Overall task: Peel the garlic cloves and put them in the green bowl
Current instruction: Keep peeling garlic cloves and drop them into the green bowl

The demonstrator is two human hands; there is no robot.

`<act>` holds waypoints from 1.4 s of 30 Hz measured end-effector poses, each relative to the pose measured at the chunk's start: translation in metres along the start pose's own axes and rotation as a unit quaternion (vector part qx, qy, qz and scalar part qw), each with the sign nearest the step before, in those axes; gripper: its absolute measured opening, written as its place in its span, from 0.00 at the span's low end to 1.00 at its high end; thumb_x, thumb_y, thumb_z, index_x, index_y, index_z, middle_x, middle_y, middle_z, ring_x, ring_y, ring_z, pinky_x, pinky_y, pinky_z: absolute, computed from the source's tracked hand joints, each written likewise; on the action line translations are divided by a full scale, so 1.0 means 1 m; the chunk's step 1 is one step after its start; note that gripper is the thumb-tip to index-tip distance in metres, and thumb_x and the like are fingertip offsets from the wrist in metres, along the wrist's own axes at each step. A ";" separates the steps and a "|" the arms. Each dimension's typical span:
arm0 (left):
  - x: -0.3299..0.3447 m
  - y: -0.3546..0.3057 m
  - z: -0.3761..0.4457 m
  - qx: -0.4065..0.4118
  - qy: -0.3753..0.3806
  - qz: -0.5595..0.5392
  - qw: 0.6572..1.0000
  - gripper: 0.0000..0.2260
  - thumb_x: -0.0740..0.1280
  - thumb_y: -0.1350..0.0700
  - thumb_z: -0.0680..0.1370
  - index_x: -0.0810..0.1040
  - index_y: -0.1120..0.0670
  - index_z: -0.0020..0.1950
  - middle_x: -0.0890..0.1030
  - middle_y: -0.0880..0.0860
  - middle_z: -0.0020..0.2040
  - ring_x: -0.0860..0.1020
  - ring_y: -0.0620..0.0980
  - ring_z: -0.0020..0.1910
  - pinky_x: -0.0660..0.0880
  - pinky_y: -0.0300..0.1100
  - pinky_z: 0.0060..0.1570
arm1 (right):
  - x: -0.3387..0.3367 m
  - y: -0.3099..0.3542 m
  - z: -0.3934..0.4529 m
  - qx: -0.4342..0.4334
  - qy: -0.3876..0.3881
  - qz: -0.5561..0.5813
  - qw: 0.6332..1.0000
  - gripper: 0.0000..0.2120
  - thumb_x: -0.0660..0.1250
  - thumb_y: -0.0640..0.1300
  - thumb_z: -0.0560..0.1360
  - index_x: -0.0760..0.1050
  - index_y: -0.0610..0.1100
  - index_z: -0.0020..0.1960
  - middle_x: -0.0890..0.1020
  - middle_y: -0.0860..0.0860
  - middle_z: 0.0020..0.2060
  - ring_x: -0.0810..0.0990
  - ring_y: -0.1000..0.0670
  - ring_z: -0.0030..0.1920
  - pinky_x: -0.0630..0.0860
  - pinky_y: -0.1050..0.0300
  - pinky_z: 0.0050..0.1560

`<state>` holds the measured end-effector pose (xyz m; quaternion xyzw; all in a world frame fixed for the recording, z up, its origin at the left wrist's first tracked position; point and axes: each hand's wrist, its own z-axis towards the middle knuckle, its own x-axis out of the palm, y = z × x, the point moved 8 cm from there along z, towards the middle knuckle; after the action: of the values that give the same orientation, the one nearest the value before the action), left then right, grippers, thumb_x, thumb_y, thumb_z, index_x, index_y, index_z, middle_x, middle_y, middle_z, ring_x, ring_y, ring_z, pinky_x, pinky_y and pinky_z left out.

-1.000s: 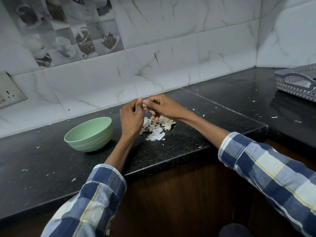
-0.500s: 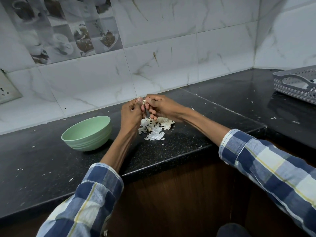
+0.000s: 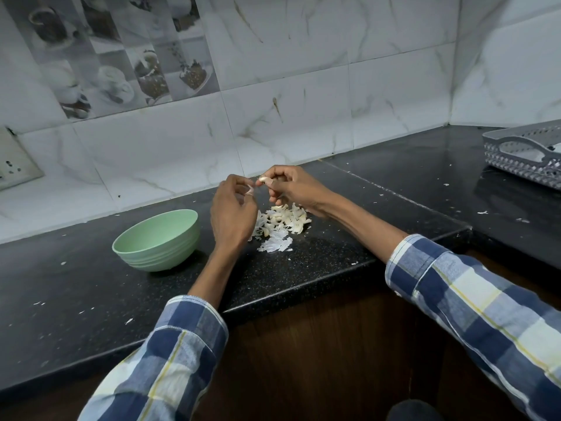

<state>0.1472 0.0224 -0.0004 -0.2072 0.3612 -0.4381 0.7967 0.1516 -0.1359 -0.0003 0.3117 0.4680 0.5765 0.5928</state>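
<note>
Green bowl [image 3: 156, 240] sits beside both hands, contents hidden.

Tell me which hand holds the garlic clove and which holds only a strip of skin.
The right hand pinches the garlic clove at its fingertips. The left hand holds only a thin, curled strip of skin.

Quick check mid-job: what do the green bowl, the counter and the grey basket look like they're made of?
Bowl: probably matte plastic or a similar composite; even pale green, dull sheen, ribbed lower wall. Counter: looks like polished black granite; fine pale speckles, glossy reflections, a seam between slabs. Basket: likely moulded plastic; grey, perforated lattice wall with a cut-out handle.
</note>
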 end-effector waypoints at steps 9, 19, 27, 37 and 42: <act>0.006 -0.009 0.003 0.067 0.018 -0.043 0.997 0.05 0.70 0.54 0.82 0.82 0.50 0.57 0.79 0.45 0.56 0.78 0.34 0.52 0.77 0.38 0.51 | -0.010 0.006 -0.004 -0.057 -0.032 -0.111 0.992 0.10 0.72 0.42 0.80 0.83 0.37 0.58 0.85 0.46 0.44 0.80 0.60 0.37 0.76 0.68 0.38; -0.002 -0.015 0.002 0.110 -0.014 -0.053 0.992 0.02 0.75 0.53 0.80 0.83 0.47 0.50 0.83 0.43 0.49 0.80 0.35 0.49 0.73 0.26 0.46 | -0.015 0.005 -0.003 -0.056 -0.047 -0.147 0.986 0.11 0.73 0.46 0.79 0.86 0.41 0.58 0.87 0.48 0.44 0.81 0.60 0.39 0.76 0.69 0.37; 0.006 -0.010 0.002 0.105 0.011 -0.061 0.993 0.04 0.75 0.53 0.80 0.84 0.52 0.52 0.85 0.45 0.48 0.82 0.40 0.48 0.77 0.31 0.47 | -0.019 0.011 -0.006 -0.089 -0.099 -0.197 0.971 0.10 0.78 0.45 0.74 0.87 0.40 0.51 0.88 0.49 0.44 0.86 0.50 0.46 0.83 0.51 0.53; 0.006 -0.009 0.001 0.093 0.013 -0.061 0.994 0.04 0.75 0.54 0.80 0.82 0.47 0.52 0.84 0.45 0.49 0.82 0.41 0.47 0.77 0.31 0.46 | -0.017 0.026 -0.009 -0.170 -0.139 -0.282 0.934 0.06 0.81 0.47 0.72 0.88 0.45 0.45 0.86 0.55 0.37 0.82 0.60 0.36 0.75 0.66 0.39; 0.007 -0.008 0.001 0.098 0.012 -0.041 0.994 0.04 0.75 0.54 0.80 0.81 0.46 0.51 0.83 0.44 0.48 0.80 0.39 0.47 0.77 0.31 0.44 | -0.019 0.026 -0.007 -0.178 -0.144 -0.291 0.929 0.05 0.80 0.47 0.72 0.88 0.48 0.45 0.86 0.56 0.37 0.83 0.57 0.38 0.82 0.57 0.41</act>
<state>0.1460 0.0124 0.0031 -0.1376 0.3172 -0.5063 0.7900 0.1368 -0.1519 0.0249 0.1307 0.3373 0.4018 0.8413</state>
